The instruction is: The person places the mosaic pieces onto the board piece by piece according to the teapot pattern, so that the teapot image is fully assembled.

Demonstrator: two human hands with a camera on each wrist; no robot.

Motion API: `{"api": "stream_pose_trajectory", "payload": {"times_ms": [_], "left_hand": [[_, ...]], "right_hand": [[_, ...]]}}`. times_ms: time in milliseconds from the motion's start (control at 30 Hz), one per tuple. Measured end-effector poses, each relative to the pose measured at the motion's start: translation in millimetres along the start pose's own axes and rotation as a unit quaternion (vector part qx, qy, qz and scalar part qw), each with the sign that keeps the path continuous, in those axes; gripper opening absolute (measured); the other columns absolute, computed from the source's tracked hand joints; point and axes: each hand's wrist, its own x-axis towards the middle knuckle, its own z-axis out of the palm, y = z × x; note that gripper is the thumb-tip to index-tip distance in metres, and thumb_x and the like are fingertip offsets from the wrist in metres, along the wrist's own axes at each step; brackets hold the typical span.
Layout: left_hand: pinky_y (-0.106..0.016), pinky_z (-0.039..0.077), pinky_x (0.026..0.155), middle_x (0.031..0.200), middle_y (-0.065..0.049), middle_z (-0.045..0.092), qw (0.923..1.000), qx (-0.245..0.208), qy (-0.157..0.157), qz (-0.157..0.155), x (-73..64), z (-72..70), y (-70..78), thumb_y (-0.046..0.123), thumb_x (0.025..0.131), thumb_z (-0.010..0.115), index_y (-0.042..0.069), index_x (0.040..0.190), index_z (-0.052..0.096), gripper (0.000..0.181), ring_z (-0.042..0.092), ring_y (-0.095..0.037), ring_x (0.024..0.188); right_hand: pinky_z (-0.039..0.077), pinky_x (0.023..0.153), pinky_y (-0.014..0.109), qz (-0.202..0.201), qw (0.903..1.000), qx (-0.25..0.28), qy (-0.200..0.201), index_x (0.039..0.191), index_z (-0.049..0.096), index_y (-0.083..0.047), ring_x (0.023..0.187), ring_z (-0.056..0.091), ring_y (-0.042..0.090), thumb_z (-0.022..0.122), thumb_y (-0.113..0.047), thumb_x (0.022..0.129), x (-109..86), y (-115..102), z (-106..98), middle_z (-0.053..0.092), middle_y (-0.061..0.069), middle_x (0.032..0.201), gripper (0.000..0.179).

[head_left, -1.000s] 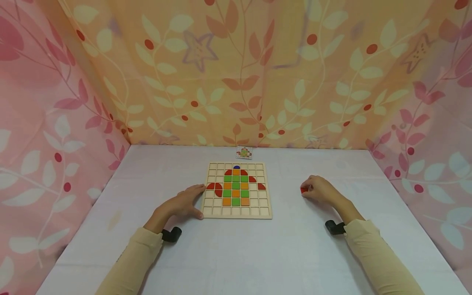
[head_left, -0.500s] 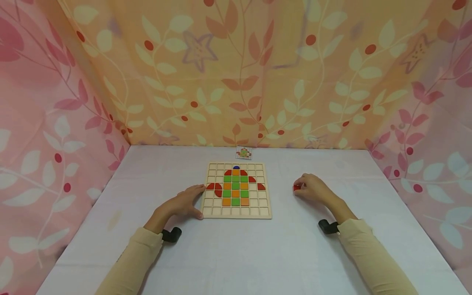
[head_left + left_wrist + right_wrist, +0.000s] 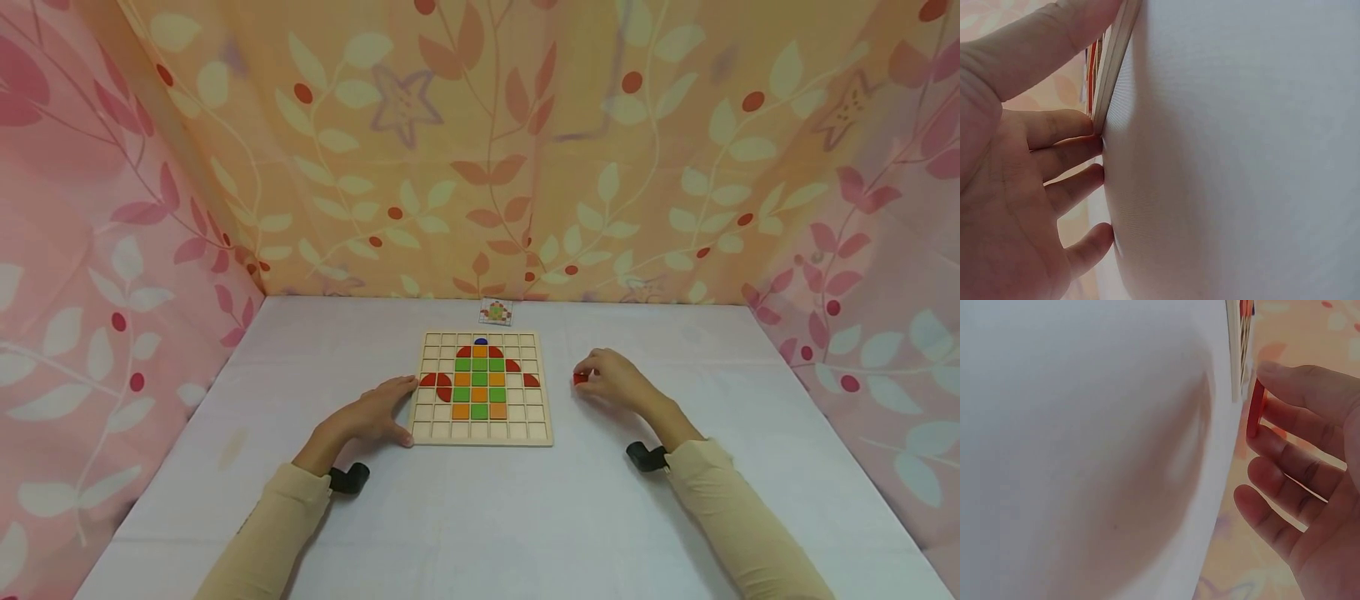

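My right hand (image 3: 617,383) pinches a small flat red tile (image 3: 581,378) between thumb and fingertips, to the right of the wooden grid board (image 3: 530,431). In the right wrist view the red tile (image 3: 1256,407) is seen edge-on, raised over the white cloth. My left hand (image 3: 369,414) rests at the board's left side, fingers spread, with fingertips and thumb against its edge. Orange and green squares (image 3: 479,379) fill the board's middle cells. Red quarter-round tiles (image 3: 444,392) lie at both sides and near the top, and a blue half-round tile (image 3: 481,342) sits above them.
A small picture card (image 3: 497,312) with a coloured grid pattern lies behind the board. White cloth (image 3: 585,517) covers the table. Floral curtains (image 3: 480,167) enclose the back and both sides. A black wrist mount (image 3: 647,457) sits at the right cuff.
My right hand has moved left toward the board, carrying the red tile. The left hand stays at the board's left edge, and the board's tiles look the same.
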Motion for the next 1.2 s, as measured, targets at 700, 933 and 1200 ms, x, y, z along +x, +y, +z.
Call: {"api": "stream_pose_trajectory", "payload": {"times_ms": [700,933,1200], "left_hand": [[-0.061,0.02,0.117,0.161,-0.011,0.026,1.0,0.001,0.002,-0.001,0.8,0.4,-0.8,0.03,0.071,0.086,0.011,0.153,0.031,0.101,0.019,-0.036,0.15],[-0.061,0.02,0.118,0.162,-0.011,0.025,1.0,-0.001,0.003,0.0,1.2,1.1,-1.8,0.03,0.071,0.086,0.011,0.153,0.03,0.102,0.018,-0.036,0.15],[-0.061,0.019,0.118,0.162,-0.01,0.025,1.0,-0.003,0.002,0.0,-0.1,0.8,0.4,0.03,0.071,0.087,0.012,0.154,0.03,0.102,0.018,-0.035,0.151]], "right_hand": [[0.044,0.073,0.028,-0.03,0.999,-0.008,-0.032,0.103,0.076,-0.007,0.081,0.051,0.017,0.079,-0.022,0.08,23.2,-48.8,23.6,0.065,0.002,0.09,0.027],[0.046,0.073,0.027,-0.052,0.9971,-0.036,-0.042,0.1,0.076,-0.008,0.081,0.051,0.015,0.078,-0.025,0.082,27.0,-57.6,33.4,0.063,0.0,0.088,0.025],[0.044,0.074,0.028,-0.054,0.9959,-0.06,-0.042,0.099,0.076,-0.009,0.082,0.049,0.015,0.077,-0.026,0.083,26.8,-64.2,37.4,0.062,0.0,0.089,0.023]]}}
